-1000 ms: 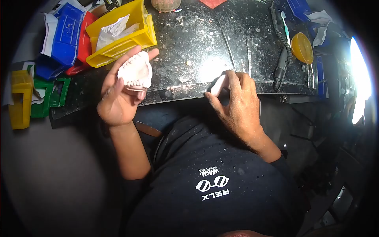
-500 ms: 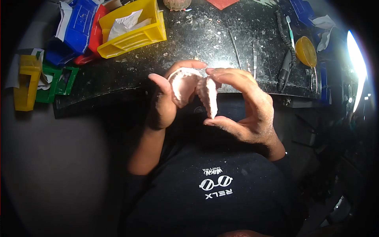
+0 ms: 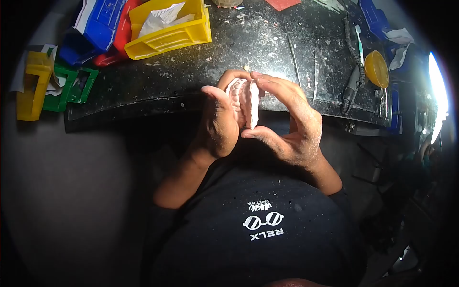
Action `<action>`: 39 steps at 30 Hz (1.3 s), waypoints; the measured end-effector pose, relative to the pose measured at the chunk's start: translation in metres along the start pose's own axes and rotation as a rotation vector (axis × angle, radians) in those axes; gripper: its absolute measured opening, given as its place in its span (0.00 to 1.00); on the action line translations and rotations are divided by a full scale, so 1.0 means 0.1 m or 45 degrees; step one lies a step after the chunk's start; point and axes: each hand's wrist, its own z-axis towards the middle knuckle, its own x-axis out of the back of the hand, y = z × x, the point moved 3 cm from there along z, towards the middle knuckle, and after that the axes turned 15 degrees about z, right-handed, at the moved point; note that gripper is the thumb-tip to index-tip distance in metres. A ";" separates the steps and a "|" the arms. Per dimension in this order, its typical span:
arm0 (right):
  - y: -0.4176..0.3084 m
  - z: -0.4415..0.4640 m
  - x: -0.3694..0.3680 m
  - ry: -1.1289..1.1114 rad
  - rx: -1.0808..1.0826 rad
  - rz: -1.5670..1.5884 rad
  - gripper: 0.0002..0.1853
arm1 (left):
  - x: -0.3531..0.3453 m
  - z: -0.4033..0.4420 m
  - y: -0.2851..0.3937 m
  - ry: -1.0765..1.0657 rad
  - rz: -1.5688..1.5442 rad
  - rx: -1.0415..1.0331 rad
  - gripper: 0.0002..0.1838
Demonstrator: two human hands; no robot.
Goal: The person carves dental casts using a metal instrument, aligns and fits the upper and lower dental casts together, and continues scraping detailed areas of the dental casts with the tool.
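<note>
Hovering over the near edge of the dark bench [image 3: 248, 38], two pale dental casts are held up side by side by both hands. The left cast [image 3: 236, 98] is cradled in the cupped left hand [image 3: 220, 122], whose thumb is stuck out clear of it, and a row of teeth is shown along its surface. Right next to it, the right cast [image 3: 253, 107] is pinched edge-on by the right hand [image 3: 303, 124], its far end gripped by the fingertips and its near end pressed by the thumb. Whether the casts are touching cannot be told from here. Farther back on the left, a yellow bin [image 3: 179, 43] is filled with paper [image 3: 162, 21], flanked by a red bin [image 3: 117, 52] and a blue bin [image 3: 93, 36]. Over on the right, a handpiece [image 3: 351, 88], a toothbrush [image 3: 359, 39] and an orange bowl [image 3: 376, 69] are grouped, all lit by a bright lamp [image 3: 436, 95].
</note>
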 end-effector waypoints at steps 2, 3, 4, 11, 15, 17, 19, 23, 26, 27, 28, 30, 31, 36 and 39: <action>0.02 -0.01 -0.01 0.022 -0.052 0.039 0.38 | -0.01 0.00 0.00 0.048 -0.031 -0.033 0.55; 0.02 -0.01 -0.02 0.020 -0.052 0.040 0.38 | 0.00 0.00 -0.01 0.063 0.005 -0.057 0.55; 0.02 -0.01 -0.04 0.036 -0.047 0.033 0.38 | 0.00 0.01 -0.01 0.077 0.040 -0.081 0.55; 0.05 -0.05 -0.07 0.031 0.023 -0.066 0.40 | 0.03 0.01 0.01 0.049 -0.066 0.029 0.52; 0.06 -0.07 -0.09 0.080 -0.032 -0.065 0.40 | 0.03 0.02 -0.03 0.061 0.093 -0.079 0.51; 0.07 -0.07 -0.09 0.070 -0.020 -0.054 0.40 | 0.04 0.03 -0.04 0.065 0.143 -0.151 0.51; 0.06 -0.08 -0.08 0.034 -0.067 -0.010 0.41 | 0.04 0.05 -0.01 0.098 0.133 -0.286 0.43; 0.16 -0.08 -0.10 0.089 -0.106 0.150 0.41 | 0.07 0.06 0.04 0.070 0.178 -0.442 0.37; 0.20 -0.08 -0.11 0.148 -0.101 0.242 0.41 | 0.10 0.06 0.07 0.091 0.332 -0.349 0.42; 0.19 -0.08 -0.12 0.145 -0.111 0.234 0.41 | 0.09 0.05 0.12 0.075 0.374 -0.259 0.46; 0.18 -0.07 -0.12 0.142 -0.122 0.227 0.41 | 0.09 0.03 0.17 0.057 0.416 -0.170 0.50; 0.18 -0.08 -0.13 0.156 -0.126 0.218 0.40 | 0.09 0.03 0.18 0.071 0.424 -0.196 0.48; 0.18 -0.07 -0.12 0.165 -0.121 0.216 0.40 | 0.09 0.03 0.19 0.082 0.435 -0.230 0.46; 0.19 -0.05 -0.05 0.063 0.079 -0.017 0.32 | 0.15 0.08 0.18 0.136 0.396 -0.651 0.30; 0.21 -0.06 -0.09 0.064 0.116 0.075 0.26 | 0.17 0.08 0.23 0.085 0.505 -0.775 0.38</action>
